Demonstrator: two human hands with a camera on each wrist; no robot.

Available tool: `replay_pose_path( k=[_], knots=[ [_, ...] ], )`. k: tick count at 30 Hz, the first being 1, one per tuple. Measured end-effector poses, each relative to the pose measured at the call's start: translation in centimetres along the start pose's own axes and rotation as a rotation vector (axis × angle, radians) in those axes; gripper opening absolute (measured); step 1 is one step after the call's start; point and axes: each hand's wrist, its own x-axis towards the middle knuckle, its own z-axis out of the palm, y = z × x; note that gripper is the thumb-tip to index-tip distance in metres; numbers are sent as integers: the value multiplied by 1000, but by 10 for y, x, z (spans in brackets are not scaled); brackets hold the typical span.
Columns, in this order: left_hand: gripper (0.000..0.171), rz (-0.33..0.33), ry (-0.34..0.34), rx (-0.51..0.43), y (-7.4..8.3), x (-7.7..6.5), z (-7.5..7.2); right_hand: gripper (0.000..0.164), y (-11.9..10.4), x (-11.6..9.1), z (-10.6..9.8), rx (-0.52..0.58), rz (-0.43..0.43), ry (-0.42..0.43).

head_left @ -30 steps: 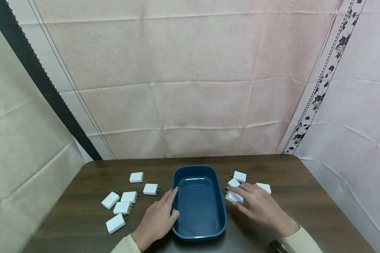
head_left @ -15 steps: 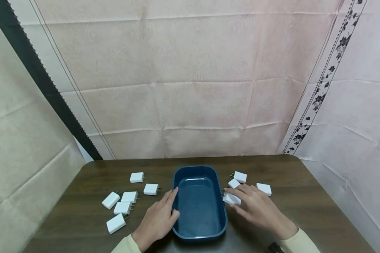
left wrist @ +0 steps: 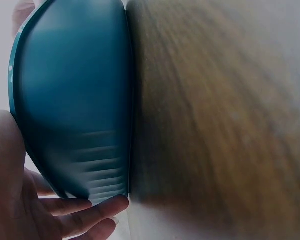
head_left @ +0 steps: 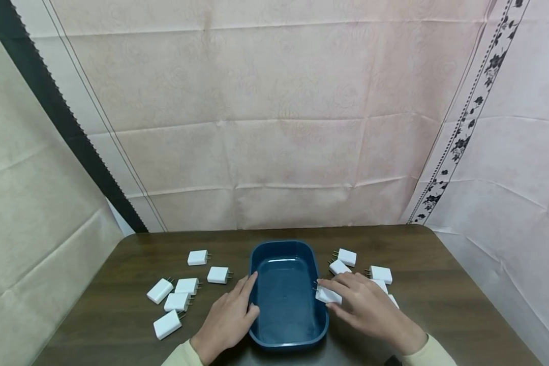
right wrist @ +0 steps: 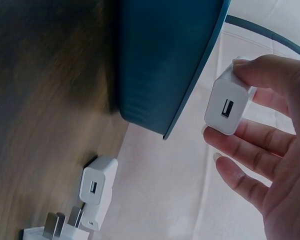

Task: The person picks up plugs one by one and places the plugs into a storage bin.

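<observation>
My right hand (head_left: 368, 307) pinches a white USB wall charger (head_left: 328, 295) between thumb and fingers, holding it over the right rim of a dark blue plastic basin (head_left: 288, 305). In the right wrist view, this charger's USB port (right wrist: 227, 108) faces the camera, and it is raised higher than the basin's wall (right wrist: 157, 65). My left hand (head_left: 229, 315) rests along the basin's left side, fingers stretched out by the rim and thumb at the edge. From the left wrist, fingertips (left wrist: 121, 202) touch the outer wall near one end.
Several white chargers (head_left: 176, 301) lie scattered on the brown wooden table (head_left: 110, 310) left of the basin. More chargers (head_left: 346, 256) lie to the right, some partly hidden by my right hand. Pale cloth (head_left: 293, 127) hangs behind the table and at both sides.
My right hand has drawn one charger from the right-hand group leftward and toward me, up over the basin's rim. My left hand and the basin stay in place.
</observation>
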Motion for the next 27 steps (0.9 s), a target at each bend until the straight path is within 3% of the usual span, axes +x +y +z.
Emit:
replay_pose_path(
  k=[14, 27],
  knots=[
    [65, 8, 12, 10, -1, 0, 0, 46, -8, 3, 1, 33, -80, 19],
    [65, 16, 9, 14, -1, 0, 0, 50, -16, 2, 5, 72, -76, -2]
  ],
)
